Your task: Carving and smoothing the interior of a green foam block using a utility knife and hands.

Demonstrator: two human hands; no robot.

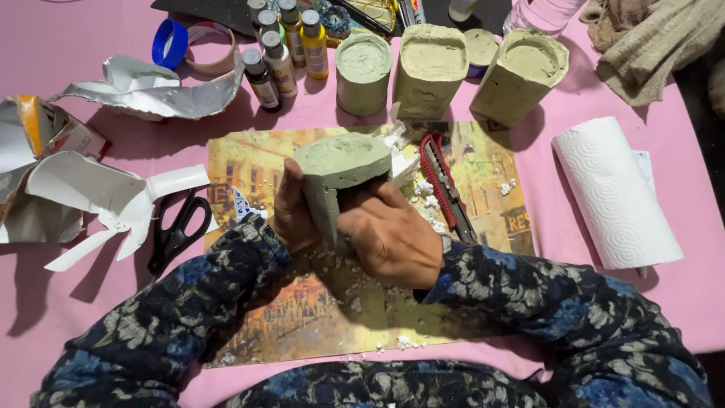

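Note:
A pale green cast block (341,162), tall with a rounded top, stands tilted over a picture-printed mat (483,177). My left hand (291,215) grips its left side. My right hand (393,234) wraps over its front and lower part, fingers curled against it. White crumbs lie scattered on the mat around both hands. A red utility knife (445,189) lies just right of the block.
Three more green casts (364,72) (430,68) (522,72) stand behind the mat. Small paint bottles (283,57) and tape rolls (189,45) sit at the back left. Black scissors (177,230) and torn carton pieces (83,189) lie left, a paper towel roll (615,193) right.

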